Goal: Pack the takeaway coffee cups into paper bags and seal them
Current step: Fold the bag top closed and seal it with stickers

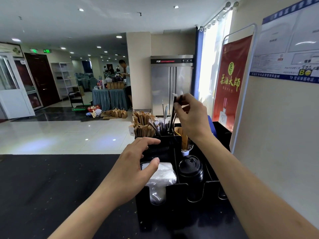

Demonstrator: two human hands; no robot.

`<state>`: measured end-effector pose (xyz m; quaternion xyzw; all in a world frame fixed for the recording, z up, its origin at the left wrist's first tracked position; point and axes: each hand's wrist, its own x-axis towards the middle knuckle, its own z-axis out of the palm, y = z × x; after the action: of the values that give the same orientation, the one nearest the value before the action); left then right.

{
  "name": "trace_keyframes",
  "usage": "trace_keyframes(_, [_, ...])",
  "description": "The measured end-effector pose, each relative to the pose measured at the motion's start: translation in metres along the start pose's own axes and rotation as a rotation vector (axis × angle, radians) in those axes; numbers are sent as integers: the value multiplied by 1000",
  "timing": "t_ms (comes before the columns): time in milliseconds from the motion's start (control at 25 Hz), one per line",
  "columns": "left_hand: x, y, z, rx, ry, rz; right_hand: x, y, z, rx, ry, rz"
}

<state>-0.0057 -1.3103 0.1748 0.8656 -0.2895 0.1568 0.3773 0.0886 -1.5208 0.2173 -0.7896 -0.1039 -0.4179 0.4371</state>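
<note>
Far off on the left side of the room, a table with a blue cloth [110,99] holds a row of brown paper bags [115,85], and more brown bags [119,112] sit on the floor in front of it. A person in a light shirt [126,75] stands by that table. Closer in, the left hand [136,166] is spread open with its fingers out, and it holds nothing. It hovers at the near left corner of a black organizer box [172,204] on the dark counter [51,187]; it may be touching the box, but that is hard to tell. In the box, from left to right, are a pile of clear plastic wrap [162,178] and a stack of black cup lids [190,168]. Behind them stand brown paper-wrapped sticks [143,125] and dark straws [164,127]. The right hand [191,116] is lifted above the straws and pinches a few thin dark straws [177,100] at their tops. No coffee cup shows near the hands, and no bag is close by. It looks like the person is only picking out straws, so packing and sealing here seem to be left to do.
</note>
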Motion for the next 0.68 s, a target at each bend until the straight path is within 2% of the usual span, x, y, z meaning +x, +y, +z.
trace_keyframes(280, [-4,8,-2,-69,110,-11,-5,-33,-33,144,29,-51])
trace_keyframes(360, [-8,12,-1,-79,131,-13,-12,-44,-44,190,-29,-24])
trace_keyframes(520, [-19,19,2,-63,172,-33,-39,-65,-59,328,-252,82])
trace_keyframes(680, [-37,22,8,-84,139,-65,-71,-73,-62,395,-348,170])
